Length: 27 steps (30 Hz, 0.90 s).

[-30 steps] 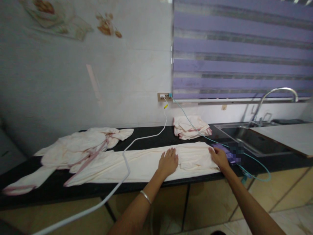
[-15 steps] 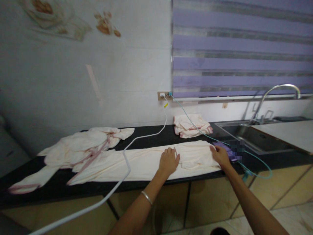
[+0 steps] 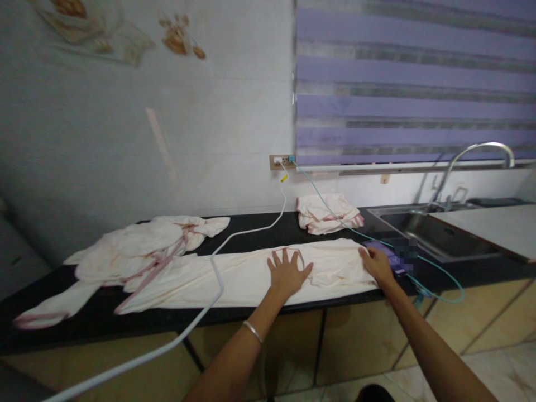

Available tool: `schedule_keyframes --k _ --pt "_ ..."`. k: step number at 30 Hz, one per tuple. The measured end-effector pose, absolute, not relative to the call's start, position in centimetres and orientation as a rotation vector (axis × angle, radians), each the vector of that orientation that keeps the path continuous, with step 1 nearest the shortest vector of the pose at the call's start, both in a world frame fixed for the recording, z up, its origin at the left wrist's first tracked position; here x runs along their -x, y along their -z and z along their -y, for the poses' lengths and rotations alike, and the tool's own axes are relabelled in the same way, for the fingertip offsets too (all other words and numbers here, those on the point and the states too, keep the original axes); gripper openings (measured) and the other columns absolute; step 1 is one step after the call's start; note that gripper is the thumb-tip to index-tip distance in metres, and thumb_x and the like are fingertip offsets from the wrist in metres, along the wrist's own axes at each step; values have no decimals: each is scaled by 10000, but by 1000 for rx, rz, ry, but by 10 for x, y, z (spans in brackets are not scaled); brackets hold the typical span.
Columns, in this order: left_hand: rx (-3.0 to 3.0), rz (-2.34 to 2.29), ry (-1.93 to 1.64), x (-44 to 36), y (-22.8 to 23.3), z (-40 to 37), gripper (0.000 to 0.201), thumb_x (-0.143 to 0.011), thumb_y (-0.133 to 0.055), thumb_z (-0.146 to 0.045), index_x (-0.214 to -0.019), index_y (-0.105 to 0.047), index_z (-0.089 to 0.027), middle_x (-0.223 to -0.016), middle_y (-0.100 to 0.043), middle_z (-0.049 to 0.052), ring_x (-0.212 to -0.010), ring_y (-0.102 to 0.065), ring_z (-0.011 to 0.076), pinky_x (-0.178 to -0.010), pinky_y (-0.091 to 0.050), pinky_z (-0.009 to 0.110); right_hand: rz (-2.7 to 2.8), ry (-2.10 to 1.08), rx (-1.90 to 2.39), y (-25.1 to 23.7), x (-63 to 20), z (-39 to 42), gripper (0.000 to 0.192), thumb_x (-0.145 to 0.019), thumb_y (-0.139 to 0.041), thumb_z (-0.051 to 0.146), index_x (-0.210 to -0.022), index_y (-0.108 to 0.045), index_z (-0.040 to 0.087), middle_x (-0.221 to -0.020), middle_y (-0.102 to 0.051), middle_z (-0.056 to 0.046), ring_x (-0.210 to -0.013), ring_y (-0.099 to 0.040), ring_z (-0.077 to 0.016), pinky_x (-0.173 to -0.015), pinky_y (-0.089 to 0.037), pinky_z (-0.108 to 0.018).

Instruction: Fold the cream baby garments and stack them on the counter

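Note:
A long cream garment (image 3: 243,276) lies stretched along the black counter (image 3: 159,318). My left hand (image 3: 288,272) rests flat on its middle with fingers spread, holding nothing. My right hand (image 3: 376,263) presses on the garment's right end, fingers curled at the cloth's edge, right beside a purple phone (image 3: 387,254). I cannot tell whether the right hand pinches the cloth.
A crumpled cream garment with pink trim (image 3: 142,245) lies at the left. A folded cloth (image 3: 326,214) sits by the wall. A white cable (image 3: 218,268) and a teal cable (image 3: 439,279) run from the wall socket (image 3: 281,162). A sink (image 3: 435,234) with a tap is at the right.
My left hand has slid slightly left on the garment and spread its fingers wide. My right hand stays at the right end.

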State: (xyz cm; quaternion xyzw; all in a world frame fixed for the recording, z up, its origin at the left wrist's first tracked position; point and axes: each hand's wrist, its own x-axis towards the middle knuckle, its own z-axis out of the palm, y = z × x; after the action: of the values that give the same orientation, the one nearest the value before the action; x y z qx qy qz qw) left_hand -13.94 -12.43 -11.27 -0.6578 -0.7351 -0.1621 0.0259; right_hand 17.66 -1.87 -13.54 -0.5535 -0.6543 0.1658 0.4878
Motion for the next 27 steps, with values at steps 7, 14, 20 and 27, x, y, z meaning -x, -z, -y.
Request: schedule_keyframes --k 7,14,20,27 --pt "2047 2228 548 138 111 127 748 -999 -294 -683 -1593 -414 -243 -1673 -333 175 -1523 -252 504 -1181 -200 744 1604 -395 1351 130 -177 21 575 -863 -476 691 -711 -666 170 -615 -642 -63 -616 -563 -221 -593 -388 -314" --pt "2139 1924 720 140 112 123 681 -1033 -386 -490 -1558 -410 -58 -1601 -433 225 -1533 -320 367 -1238 -314 531 1700 -316 1362 97 -174 21 514 -862 -483 596 -740 -716 155 -709 -715 -101 -698 -627 -256 -639 -425 -322" --pt "2354 1737 656 142 114 116 507 -1047 -325 -276 -1420 -572 -37 -1469 -594 210 -1397 -543 252 -1200 -403 376 1772 -130 1303 23 -142 25 520 -895 -459 561 -778 -729 132 -733 -712 -99 -702 -621 -228 -647 -387 -296" --pt "2367 1738 605 143 115 118 561 -1019 -345 -234 -1509 -470 11 -1554 -489 246 -1449 -482 292 -1212 -376 432 1994 109 1292 -63 -49 46 430 -944 -474 424 -730 -708 134 -709 -676 -87 -680 -549 -170 -652 -323 -286"
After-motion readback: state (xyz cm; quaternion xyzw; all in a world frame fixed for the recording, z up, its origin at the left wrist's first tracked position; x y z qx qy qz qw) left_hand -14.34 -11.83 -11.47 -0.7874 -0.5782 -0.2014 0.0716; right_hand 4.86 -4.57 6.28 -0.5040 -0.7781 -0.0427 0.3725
